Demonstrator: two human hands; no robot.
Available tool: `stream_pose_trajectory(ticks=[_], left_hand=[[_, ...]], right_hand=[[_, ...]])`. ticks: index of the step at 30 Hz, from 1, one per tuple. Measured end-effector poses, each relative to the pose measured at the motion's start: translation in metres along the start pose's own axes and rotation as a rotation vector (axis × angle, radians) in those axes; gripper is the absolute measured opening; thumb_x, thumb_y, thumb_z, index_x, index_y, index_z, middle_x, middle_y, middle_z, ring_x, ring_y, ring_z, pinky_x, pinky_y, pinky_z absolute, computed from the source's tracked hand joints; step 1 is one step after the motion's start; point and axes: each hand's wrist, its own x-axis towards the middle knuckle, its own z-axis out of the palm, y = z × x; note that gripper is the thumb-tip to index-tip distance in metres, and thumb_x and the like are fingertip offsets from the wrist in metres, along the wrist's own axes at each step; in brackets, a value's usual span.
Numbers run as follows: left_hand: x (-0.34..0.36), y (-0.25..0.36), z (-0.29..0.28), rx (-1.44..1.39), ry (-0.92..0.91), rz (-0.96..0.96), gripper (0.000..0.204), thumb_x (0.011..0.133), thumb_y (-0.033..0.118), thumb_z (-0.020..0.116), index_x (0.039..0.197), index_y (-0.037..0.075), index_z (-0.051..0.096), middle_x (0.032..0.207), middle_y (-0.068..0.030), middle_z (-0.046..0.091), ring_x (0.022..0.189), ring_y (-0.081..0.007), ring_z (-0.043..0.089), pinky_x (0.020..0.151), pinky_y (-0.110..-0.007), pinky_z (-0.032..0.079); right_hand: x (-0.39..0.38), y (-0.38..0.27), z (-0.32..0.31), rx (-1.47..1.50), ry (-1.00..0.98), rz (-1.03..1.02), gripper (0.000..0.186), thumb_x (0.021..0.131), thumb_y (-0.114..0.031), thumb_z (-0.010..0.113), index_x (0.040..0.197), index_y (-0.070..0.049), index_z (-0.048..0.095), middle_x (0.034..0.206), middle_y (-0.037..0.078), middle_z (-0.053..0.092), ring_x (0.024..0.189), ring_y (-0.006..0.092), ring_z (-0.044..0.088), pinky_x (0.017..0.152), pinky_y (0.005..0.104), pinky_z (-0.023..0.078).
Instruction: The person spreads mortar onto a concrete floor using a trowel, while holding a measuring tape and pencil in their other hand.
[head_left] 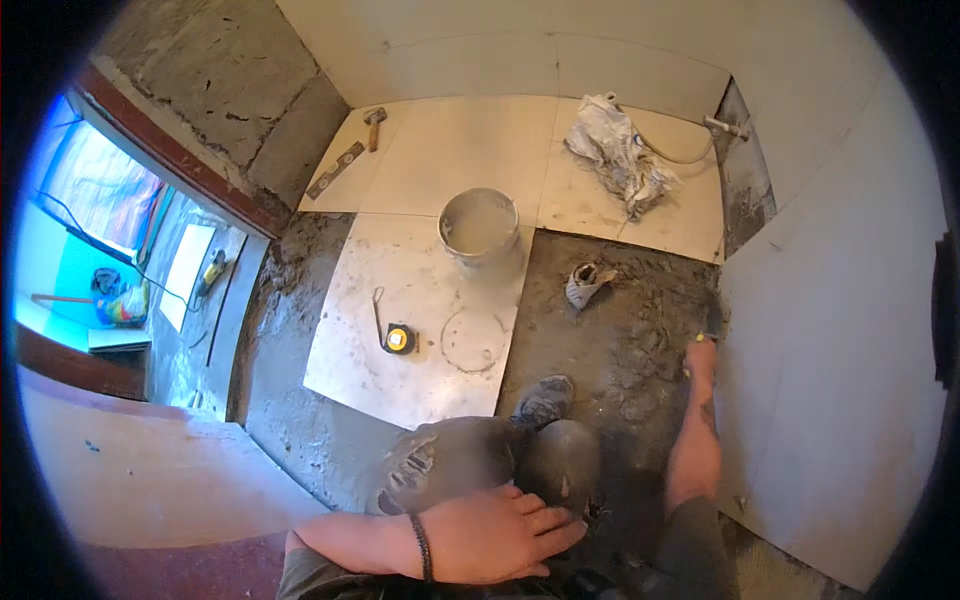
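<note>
My right hand reaches out along the right wall, its fingers closed round the yellowish handle of a trowel. The dark trowel blade points away from me, at the edge of the wet grey mortar that covers the floor there. My left hand lies flat over my bent legs, fingers stretched out and holding nothing. Ahead, a grey bucket stands on a pale floor tile. On the same tile lies a yellow and black tape measure.
A spirit level and a hammer lie on the far tiles. A crumpled white bag rests near a hose and wall pipe. A small torn bag sits in the mortar. Beyond the left doorway is a power tool.
</note>
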Motion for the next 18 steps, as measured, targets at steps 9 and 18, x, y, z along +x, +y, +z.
stream_pose_trajectory(ticks=[9,18], left_hand=[[0.006,-0.004,0.0,0.032,0.029,0.032,0.054,0.088,0.039,0.053,0.129,0.005,0.045,0.116,-0.0093,0.056,0.096,-0.0236,0.057,0.081,-0.035,0.046],[0.011,-0.004,0.001,0.029,0.017,0.048,0.055,0.086,0.037,0.055,0.13,0.005,0.044,0.115,-0.0103,0.056,0.096,-0.0222,0.057,0.08,-0.034,0.045]], right_hand=[[0.026,0.05,0.028,0.035,0.063,-0.077,0.021,0.083,-0.015,0.052,0.097,0.001,0.054,0.073,0.02,0.059,0.057,0.031,0.057,0.049,0.042,0.044],[0.058,0.121,0.06,-0.041,0.169,-0.195,0.017,0.085,-0.012,0.051,0.096,0.001,0.054,0.062,0.014,0.055,0.046,0.0274,0.056,0.041,0.0409,0.044]])
